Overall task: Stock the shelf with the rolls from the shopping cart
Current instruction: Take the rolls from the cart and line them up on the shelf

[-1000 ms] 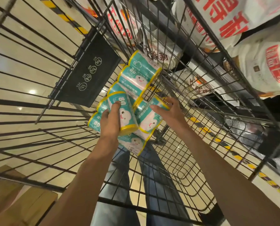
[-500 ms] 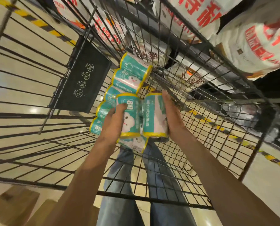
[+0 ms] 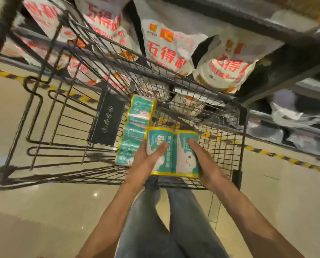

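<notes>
A black wire shopping cart standing on the glossy beige tiled floor carries a row of teal, yellow-edged wrapped rolls along its left side, while the dark metal shelf beyond bears white bags with red lettering.

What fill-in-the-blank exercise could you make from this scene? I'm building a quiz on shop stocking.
1. The left hand and right hand together hold ____ rolls side by side.
2. The other rolls lie in the wire ____.
3. Each roll's teal wrapper has ____ bands at its ends.
4. The big white bags on the shelf carry ____ lettering.

Missing words: two; cart; yellow; red
</notes>
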